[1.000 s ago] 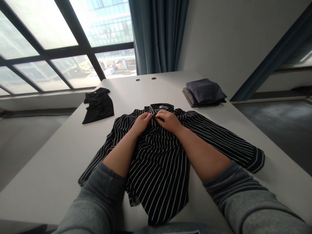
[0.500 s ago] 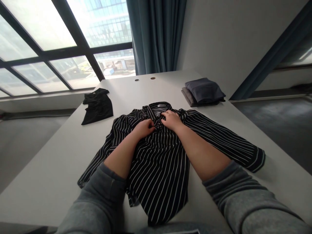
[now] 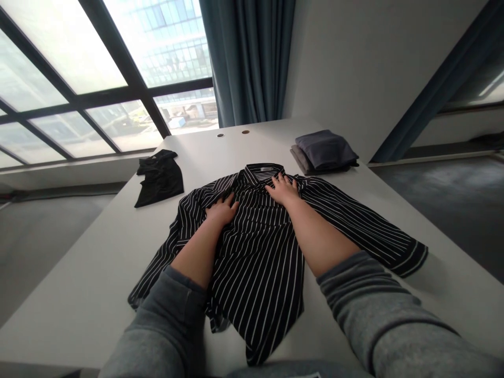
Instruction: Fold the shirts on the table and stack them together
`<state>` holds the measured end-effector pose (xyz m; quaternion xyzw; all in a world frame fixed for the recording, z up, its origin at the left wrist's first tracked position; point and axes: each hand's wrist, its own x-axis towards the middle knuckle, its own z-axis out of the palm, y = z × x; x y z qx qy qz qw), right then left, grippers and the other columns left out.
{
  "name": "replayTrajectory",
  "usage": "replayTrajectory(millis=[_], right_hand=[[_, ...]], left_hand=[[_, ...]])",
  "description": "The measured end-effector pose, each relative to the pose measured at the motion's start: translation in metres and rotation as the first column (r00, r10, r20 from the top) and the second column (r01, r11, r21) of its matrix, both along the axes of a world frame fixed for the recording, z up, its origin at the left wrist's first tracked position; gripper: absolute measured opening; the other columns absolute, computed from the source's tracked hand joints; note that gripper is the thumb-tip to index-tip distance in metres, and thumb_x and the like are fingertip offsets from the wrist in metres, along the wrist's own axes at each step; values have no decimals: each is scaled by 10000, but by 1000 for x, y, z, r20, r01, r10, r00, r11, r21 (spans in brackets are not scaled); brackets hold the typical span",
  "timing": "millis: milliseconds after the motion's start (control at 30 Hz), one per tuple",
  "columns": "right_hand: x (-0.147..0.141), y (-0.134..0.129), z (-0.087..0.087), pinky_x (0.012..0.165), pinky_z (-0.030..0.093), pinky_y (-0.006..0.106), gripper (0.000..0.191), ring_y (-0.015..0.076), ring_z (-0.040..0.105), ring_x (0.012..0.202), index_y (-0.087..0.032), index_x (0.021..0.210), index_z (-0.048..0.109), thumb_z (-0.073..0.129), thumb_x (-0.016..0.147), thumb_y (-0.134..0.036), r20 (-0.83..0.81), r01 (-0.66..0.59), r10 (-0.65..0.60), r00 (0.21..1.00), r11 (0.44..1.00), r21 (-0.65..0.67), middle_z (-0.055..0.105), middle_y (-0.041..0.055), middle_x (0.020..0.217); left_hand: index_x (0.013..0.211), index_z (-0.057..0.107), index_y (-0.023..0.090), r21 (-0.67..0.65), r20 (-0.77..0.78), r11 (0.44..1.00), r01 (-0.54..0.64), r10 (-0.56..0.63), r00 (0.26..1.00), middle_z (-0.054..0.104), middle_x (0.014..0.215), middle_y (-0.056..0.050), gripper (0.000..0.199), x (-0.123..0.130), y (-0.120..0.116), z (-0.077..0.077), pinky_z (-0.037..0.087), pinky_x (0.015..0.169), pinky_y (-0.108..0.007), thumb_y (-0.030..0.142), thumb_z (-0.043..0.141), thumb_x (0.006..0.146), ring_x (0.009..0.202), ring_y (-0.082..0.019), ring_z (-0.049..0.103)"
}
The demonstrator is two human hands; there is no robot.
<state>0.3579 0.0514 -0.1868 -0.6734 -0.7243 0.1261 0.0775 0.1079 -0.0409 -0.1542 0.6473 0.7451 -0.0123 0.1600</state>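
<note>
A black shirt (image 3: 260, 257) with white stripes lies spread on the white table, its collar at the far end and its hem towards me. One sleeve reaches out to the right; the other angles down the left side, partly behind my left forearm. My left hand (image 3: 221, 211) rests on the left chest of the shirt, fingers spread. Flat on the upper right chest, just below the collar, lies my right hand (image 3: 284, 190) with its fingers apart. Neither hand grips the cloth.
On the white table (image 3: 90, 257), a crumpled black garment (image 3: 160, 178) lies at the far left. A stack of folded dark clothes (image 3: 326, 151) sits at the far right. Behind the table are a window (image 3: 145, 94), a blue curtain (image 3: 254, 63) and a wall.
Both hands have released the cloth near the collar and opened. The left moved left and slightly down, the right stays near the collar. The shirt front looks flatter, and the view shifted slightly.
</note>
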Motion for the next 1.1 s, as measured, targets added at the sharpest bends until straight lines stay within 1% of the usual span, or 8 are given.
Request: replayTrajectory(millis=[167, 333, 400, 500, 667, 767, 900, 1100], right_hand=[[8, 17, 3, 1297, 148, 571, 684, 332, 247, 1592, -184, 1615, 443, 385, 1055, -574, -71, -67, 75, 995, 992, 108, 256, 138, 1741], [12, -6, 18, 1266, 289, 488, 488, 305, 396, 1486, -134, 1435, 631, 465, 1035, -357, -112, -220, 303, 946, 858, 464, 487, 187, 1577], [11, -39, 27, 1245, 313, 525, 414, 321, 448, 1420, -161, 1341, 688, 492, 1023, -341, -95, -297, 415, 905, 776, 556, 556, 179, 1482], [8, -119, 45, 1176, 381, 547, 317, 326, 519, 1324, -197, 1203, 737, 553, 1013, -371, -83, -439, 570, 817, 709, 551, 626, 154, 1350], [10, -273, 64, 1065, 447, 546, 469, 326, 610, 1182, -222, 1222, 729, 732, 904, -567, -92, -726, 753, 651, 654, 214, 662, 133, 1291], [15, -325, 53, 1016, 469, 529, 402, 330, 622, 1154, -218, 1207, 729, 770, 892, -462, -60, -723, 735, 676, 676, 140, 674, 137, 1276], [34, -334, 42, 956, 496, 458, 178, 253, 658, 989, -198, 1004, 729, 552, 1005, -218, -87, -665, 693, 715, 714, 219, 729, 94, 1042], [85, -329, 83, 866, 540, 381, 233, 231, 682, 912, -219, 1017, 718, 517, 1018, -338, -287, -557, 592, 753, 806, 201, 747, 90, 1013]], left_hand=[[1682, 248, 402, 36, -22, 998, 56, -55, 998, 299, 1729, -144, 713, -24, -3, -2, 288, 1167, -752, 684, 284, 1028, 1506, -477, 397], [1542, 554, 228, 220, 40, 890, 399, -417, 908, 441, 1651, -126, 588, -80, -55, 13, 340, 1263, -491, 502, 468, 1029, 1500, -333, 443], [1438, 649, 237, 295, 69, 816, 496, -536, 841, 543, 1562, -103, 508, -105, -96, 25, 359, 1261, -461, 489, 502, 1022, 1442, -301, 505], [1441, 631, 298, 276, 91, 796, 539, -580, 810, 575, 1517, -85, 517, -136, -167, 38, 429, 1207, -466, 521, 615, 975, 1382, -301, 551], [1386, 642, 311, 193, 41, 875, 443, -458, 888, 644, 1369, -91, 473, -152, -252, 29, 513, 1078, -436, 425, 682, 929, 1225, -291, 641], [1260, 673, 288, 187, 27, 924, 335, -345, 938, 702, 1229, -81, 311, -146, -267, 19, 543, 954, -397, 352, 536, 987, 1078, -264, 696], [992, 652, 276, 202, 126, 944, 259, -287, 949, 734, 1020, -57, 227, -140, -268, 29, 523, 842, -368, 410, 468, 983, 948, -252, 700], [836, 566, 246, 71, 370, 967, 246, -255, 893, 659, 807, -13, 345, -155, -294, 66, 479, 731, -321, 578, 517, 921, 782, -209, 621]])
